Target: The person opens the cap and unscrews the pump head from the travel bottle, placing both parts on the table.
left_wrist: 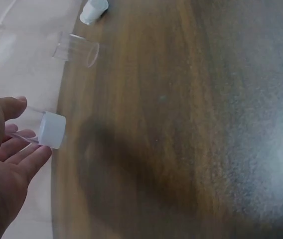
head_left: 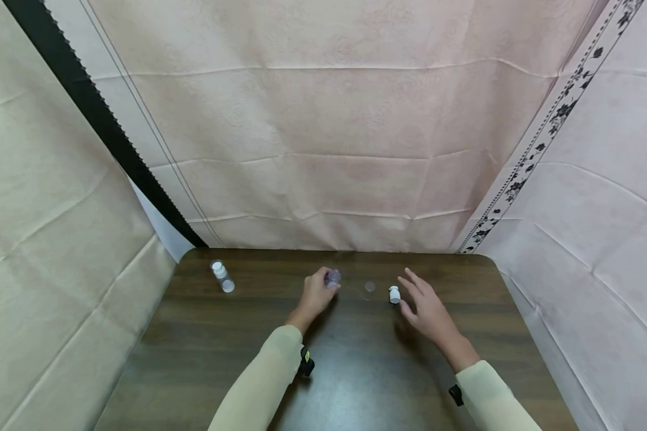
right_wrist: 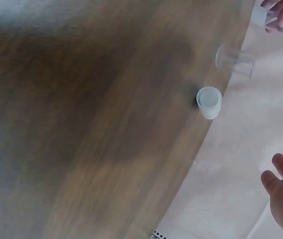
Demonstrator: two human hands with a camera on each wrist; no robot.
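My left hand point(head_left: 315, 296) grips a small clear plastic container point(head_left: 332, 278) above the table. The left wrist view shows a white cylindrical end point(left_wrist: 52, 130) on it, with thumb and fingers around the clear part. To its right, a clear plastic cup point(head_left: 369, 287) stands on the table, see-through in both wrist views. Farther right is a small white bottle-like piece point(head_left: 394, 294), its round end facing the camera in the right wrist view. Just beside that piece, my right hand point(head_left: 427, 311) hovers with fingers spread, holding nothing.
At the back left of the brown wooden table point(head_left: 221, 371), a clear container with a white top point(head_left: 222, 276) stands apart from the others. Pale cloth point(head_left: 329, 131) hangs behind the table's far edge and along both sides.
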